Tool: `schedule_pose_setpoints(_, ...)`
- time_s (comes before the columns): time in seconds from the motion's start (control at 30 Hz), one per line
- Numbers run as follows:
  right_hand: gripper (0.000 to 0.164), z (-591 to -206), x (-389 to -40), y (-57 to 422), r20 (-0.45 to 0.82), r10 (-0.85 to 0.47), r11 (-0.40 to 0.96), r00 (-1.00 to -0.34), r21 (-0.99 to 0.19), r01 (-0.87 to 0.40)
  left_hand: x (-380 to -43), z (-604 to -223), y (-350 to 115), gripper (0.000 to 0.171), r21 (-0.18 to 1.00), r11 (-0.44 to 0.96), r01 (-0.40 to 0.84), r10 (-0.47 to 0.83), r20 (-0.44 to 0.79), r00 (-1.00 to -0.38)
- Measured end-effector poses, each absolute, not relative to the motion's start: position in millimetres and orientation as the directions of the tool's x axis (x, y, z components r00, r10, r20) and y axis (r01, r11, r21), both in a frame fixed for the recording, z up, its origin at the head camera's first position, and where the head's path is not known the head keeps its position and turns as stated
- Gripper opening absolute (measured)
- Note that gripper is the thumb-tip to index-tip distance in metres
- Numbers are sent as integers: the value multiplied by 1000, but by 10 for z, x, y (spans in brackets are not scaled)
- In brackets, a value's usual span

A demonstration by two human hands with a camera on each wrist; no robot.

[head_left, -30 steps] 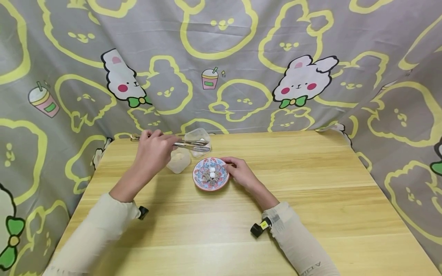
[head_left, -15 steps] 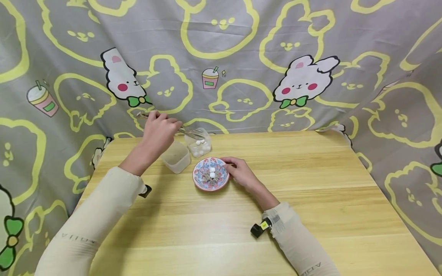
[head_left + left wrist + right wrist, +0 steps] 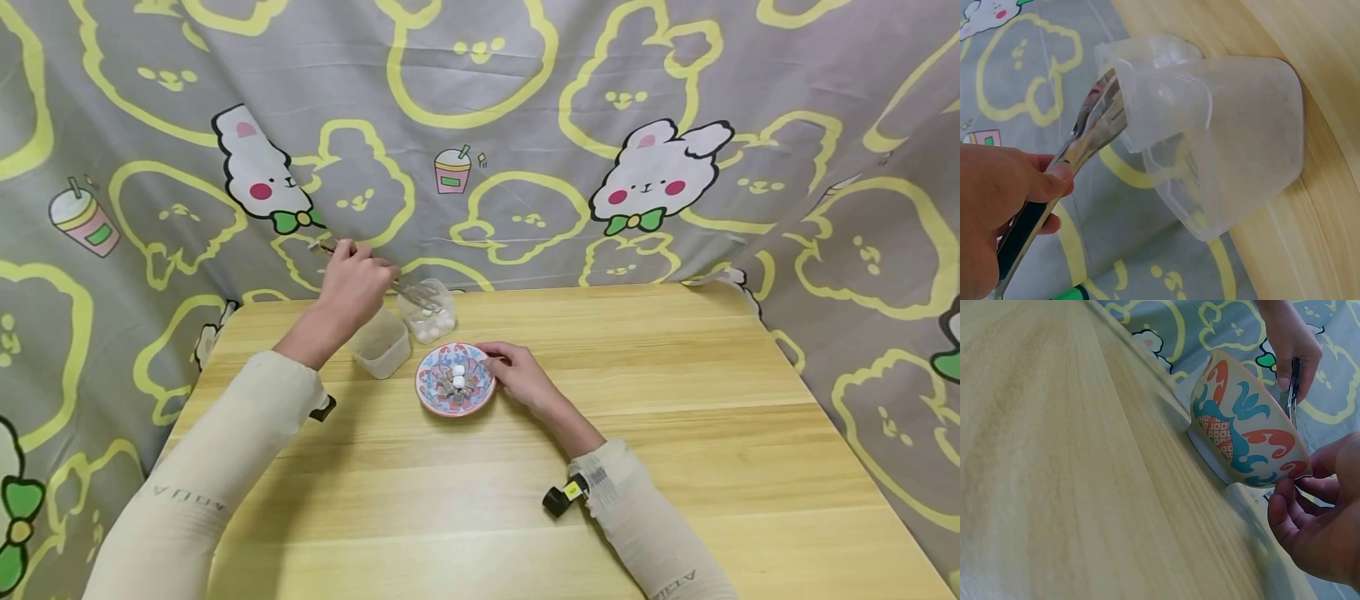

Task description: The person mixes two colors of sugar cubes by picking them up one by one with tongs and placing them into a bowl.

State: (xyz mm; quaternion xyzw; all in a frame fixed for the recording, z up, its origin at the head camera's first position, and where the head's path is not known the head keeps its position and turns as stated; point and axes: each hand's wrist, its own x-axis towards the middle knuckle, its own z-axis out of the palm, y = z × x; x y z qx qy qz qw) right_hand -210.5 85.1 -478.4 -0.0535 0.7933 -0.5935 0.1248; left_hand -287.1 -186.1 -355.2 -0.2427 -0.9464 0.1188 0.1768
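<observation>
My left hand (image 3: pixel 354 283) grips metal tongs (image 3: pixel 1094 128) with a dark handle panel, above the table's far edge. The tongs slant down into the rear clear plastic container (image 3: pixel 452 298), among several small white pieces (image 3: pixel 435 325). Whether they pinch a piece cannot be made out. My right hand (image 3: pixel 523 377) pinches the rim of a patterned bowl (image 3: pixel 1241 431) between thumb and fingers. The bowl stands on the table, painted red and blue. In it lie grey-brown chunks (image 3: pixel 450 388) with white pieces (image 3: pixel 459 375) on top.
A second clear container (image 3: pixel 386 360) stands left of the bowl, close beside the rear one. Behind the wooden table (image 3: pixel 637 367) hangs a grey curtain (image 3: pixel 525 258) with cartoon animals. Cameras sit on both wrists.
My left hand has risen from beside the containers, and the tongs now tilt steeply down into the rear one. The right hand and bowl keep their place.
</observation>
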Motion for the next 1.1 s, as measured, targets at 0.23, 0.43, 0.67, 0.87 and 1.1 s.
schedule_pose_setpoints(0.23,36,-4781,-2100,851,-144,-225,292,-964,-953,74,-2920,-3619,-1851,36,-328,851,410,489,211,-846)
schedule_pose_setpoints(0.43,37,-4806,-2113,856,-136,-235,293,-962,-954,63,-2927,-3683,-1842,34,-349,845,405,490,202,-848)
schedule_pose_setpoints(0.67,36,-4813,-2119,858,-126,-237,289,-963,-956,54,-2946,-3779,-1870,34,-351,839,415,508,234,-829)
schedule_pose_setpoints(0.87,37,-4807,-2115,856,-133,-238,281,-962,-958,63,-2946,-3807,-1872,34,-345,845,409,503,252,-827)
schedule_pose_setpoints(1.1,36,-4816,-2122,860,-134,-241,278,-961,-958,63,-2929,-3796,-1889,35,-335,850,406,498,261,-827)
